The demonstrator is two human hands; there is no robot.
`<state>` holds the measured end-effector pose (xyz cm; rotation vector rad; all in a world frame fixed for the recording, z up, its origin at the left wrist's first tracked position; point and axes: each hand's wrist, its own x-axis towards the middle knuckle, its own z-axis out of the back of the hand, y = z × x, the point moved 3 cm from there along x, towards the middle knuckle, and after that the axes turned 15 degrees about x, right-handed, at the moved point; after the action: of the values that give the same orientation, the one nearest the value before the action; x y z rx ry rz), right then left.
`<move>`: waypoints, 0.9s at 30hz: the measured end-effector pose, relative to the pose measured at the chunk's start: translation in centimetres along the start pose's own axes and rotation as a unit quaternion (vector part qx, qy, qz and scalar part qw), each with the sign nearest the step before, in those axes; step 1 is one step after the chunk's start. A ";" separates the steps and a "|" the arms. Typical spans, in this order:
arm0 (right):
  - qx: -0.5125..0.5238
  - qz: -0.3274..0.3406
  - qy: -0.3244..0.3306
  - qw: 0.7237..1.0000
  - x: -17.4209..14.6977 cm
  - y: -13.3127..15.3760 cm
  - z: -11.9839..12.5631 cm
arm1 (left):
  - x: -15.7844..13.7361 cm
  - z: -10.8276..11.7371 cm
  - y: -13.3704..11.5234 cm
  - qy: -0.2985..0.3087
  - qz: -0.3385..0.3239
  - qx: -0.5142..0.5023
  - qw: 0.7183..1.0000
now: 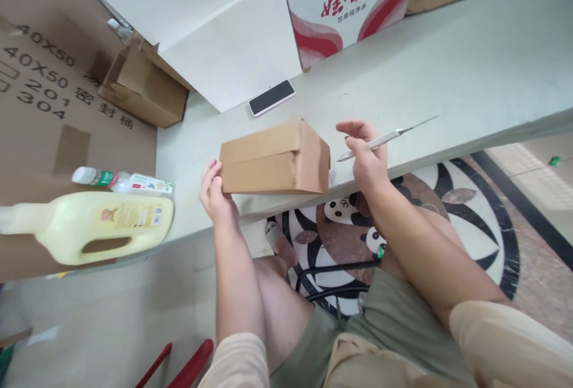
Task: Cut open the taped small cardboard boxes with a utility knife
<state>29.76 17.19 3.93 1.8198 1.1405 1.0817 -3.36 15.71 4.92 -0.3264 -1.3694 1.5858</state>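
Note:
A small brown cardboard box (264,164) rests near the table's front edge, slightly tilted toward me, with a seam along its upper face. My left hand (216,192) grips its left end, fingers and thumb closed round the corner. To the right of the box, apart from it, my right hand (369,158) is closed on a slim white-handled knife (385,138). The knife's thin blade points away to the right, and its other end points toward the box. The index finger of that hand is stretched out to the left.
A phone-like device (272,98) lies behind the box. A large white box (237,48) and a red-and-white carton (353,6) stand at the back. On the left are a yellow jug (107,221), a plastic bottle (119,181) and another cardboard box (145,86). The table edge (474,142) runs before me.

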 end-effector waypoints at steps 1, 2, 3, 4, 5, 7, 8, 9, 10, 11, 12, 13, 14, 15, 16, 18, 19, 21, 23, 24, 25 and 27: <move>-0.013 -0.028 -0.006 1.000 0.0 -0.4 0.1 | 0.2 0.3 0.5 -0.012 0.047 -0.037 0.998; -0.026 -0.060 0.009 0.998 0.0 -0.7 0.0 | 0.4 0.5 0.9 -0.020 0.093 -0.077 0.993; -0.032 -0.091 0.045 0.994 -0.2 -1.1 -0.2 | 0.5 0.7 1.3 -0.024 0.132 -0.113 0.984; -0.032 -0.115 0.097 0.988 -0.5 -1.4 -0.7 | 0.6 0.8 1.6 -0.019 0.163 -0.141 0.976; -0.028 -0.127 0.156 0.979 -0.8 -1.6 -1.3 | 0.6 0.7 1.7 -0.003 0.187 -0.161 0.969; -0.026 -0.118 0.253 0.960 -1.6 -1.7 -2.5 | 0.2 0.3 1.7 0.064 0.230 -0.180 0.954; -0.037 -0.108 0.285 0.952 -1.9 -1.6 -3.1 | -0.1 0.0 1.7 0.105 0.249 -0.183 0.945; -0.056 -0.098 0.306 0.945 -2.2 -1.5 -3.5 | -0.5 -0.3 1.6 0.145 0.265 -0.186 0.935; -0.079 -0.090 0.320 0.940 -2.3 -1.3 -3.9 | -0.8 -0.7 1.4 0.179 0.277 -0.186 0.925; -0.104 -0.081 0.329 0.935 -2.5 -1.0 -4.2 | -1.2 -1.0 1.3 0.206 0.284 -0.183 0.918; -0.127 -0.070 0.338 0.930 -2.6 -0.7 -4.5 | -1.5 -1.2 1.2 0.227 0.286 -0.176 0.914; -0.145 -0.055 0.347 0.925 -2.7 -0.2 -4.8 | -1.8 -1.5 1.2 0.246 0.286 -0.166 0.911; -0.156 -0.038 0.356 0.920 -2.9 0.3 -5.1 | -2.0 -1.7 1.1 0.265 0.289 -0.154 0.907; -0.163 -0.022 0.364 0.917 -3.1 0.8 -5.3 | -2.3 -1.9 1.1 0.286 0.295 -0.142 0.901; -0.167 -0.006 0.370 0.914 -3.2 1.3 -5.6 | -2.6 -2.1 1.1 0.309 0.303 -0.129 0.892; -0.170 0.030 0.375 0.911 -3.6 2.3 -6.0 | -3.3 -2.5 0.9 0.358 0.319 -0.104 0.871; -0.168 0.050 0.375 0.910 -3.8 2.8 -6.1 | -3.6 -2.6 0.8 0.382 0.323 -0.091 0.861; -0.149 0.090 0.374 0.911 -4.0 3.8 -6.3 | -4.4 -2.7 0.4 0.433 0.321 -0.066 0.839; -0.119 0.118 0.366 0.915 -3.9 4.8 -6.2 | -5.3 -2.8 0.0 0.493 0.305 -0.030 0.815; -0.106 0.126 0.355 0.920 -3.8 5.1 -6.0 | -5.6 -2.9 -0.2 0.514 0.282 -0.008 0.810; -0.096 0.131 0.341 0.926 -3.7 5.3 -5.9 | -5.8 -3.0 -0.3 0.520 0.246 0.010 0.818; -0.088 0.128 0.315 0.936 -3.5 5.2 -5.6 | -5.5 -3.3 -0.6 0.460 0.145 0.022 0.876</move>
<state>25.48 12.89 9.73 1.5428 1.1146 1.9516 2.00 13.27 2.32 -1.1355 -0.5447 1.3779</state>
